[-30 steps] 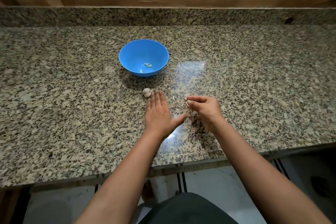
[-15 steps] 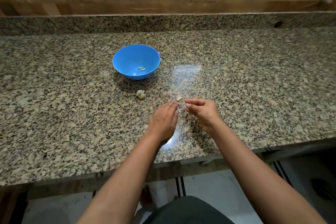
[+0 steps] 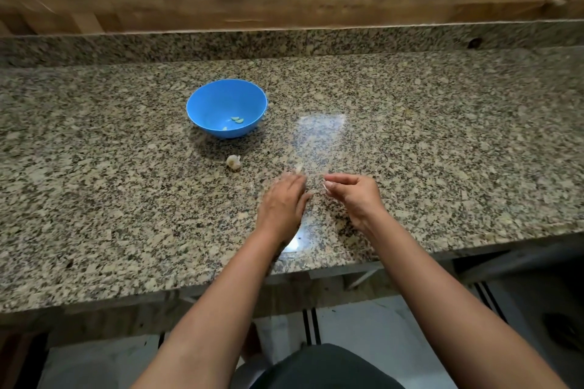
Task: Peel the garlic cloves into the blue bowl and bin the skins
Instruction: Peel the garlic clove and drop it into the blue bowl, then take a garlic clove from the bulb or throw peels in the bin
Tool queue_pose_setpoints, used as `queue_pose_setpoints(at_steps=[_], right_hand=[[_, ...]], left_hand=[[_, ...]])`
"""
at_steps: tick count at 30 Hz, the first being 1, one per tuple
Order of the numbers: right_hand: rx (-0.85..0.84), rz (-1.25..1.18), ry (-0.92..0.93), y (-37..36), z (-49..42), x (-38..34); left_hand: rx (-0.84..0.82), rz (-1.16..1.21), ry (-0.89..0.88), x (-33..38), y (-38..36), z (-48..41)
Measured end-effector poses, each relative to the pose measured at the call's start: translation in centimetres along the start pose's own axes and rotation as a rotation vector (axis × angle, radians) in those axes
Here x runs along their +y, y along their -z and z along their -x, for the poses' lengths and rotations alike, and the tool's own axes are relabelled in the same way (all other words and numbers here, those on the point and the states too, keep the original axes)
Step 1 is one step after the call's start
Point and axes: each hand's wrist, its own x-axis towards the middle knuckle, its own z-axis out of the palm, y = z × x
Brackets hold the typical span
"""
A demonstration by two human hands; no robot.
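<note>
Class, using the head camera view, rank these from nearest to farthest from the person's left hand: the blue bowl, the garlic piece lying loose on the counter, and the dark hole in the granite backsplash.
From the left hand:
1. Garlic piece, just ahead and to its left.
2. Blue bowl, farther back on the left.
3. Dark hole, far right, up on the backsplash.

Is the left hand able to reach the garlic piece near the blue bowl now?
Probably yes: the garlic piece lies on bare counter just beyond the left hand, with nothing between them.
</note>
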Motion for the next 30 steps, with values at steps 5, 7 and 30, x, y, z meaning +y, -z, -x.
queue_pose_setpoints(at_steps=[5, 7, 30], right_hand=[[-0.008, -0.01, -0.023, 0.1, 0.5, 0.1], [-0.016, -0.017, -0.028, 0.2, 0.7, 0.1], [-0.212, 0.056, -0.133, -2.8, 4.9, 0.7]], left_hand=[[0.041, 0.013, -0.056, -0.6, 0.2, 1.3], [0.075, -0.005, -0.049, -0.8, 0.4, 2.1], [0.373, 0.73, 0.691, 0.8, 4.3, 5.4]])
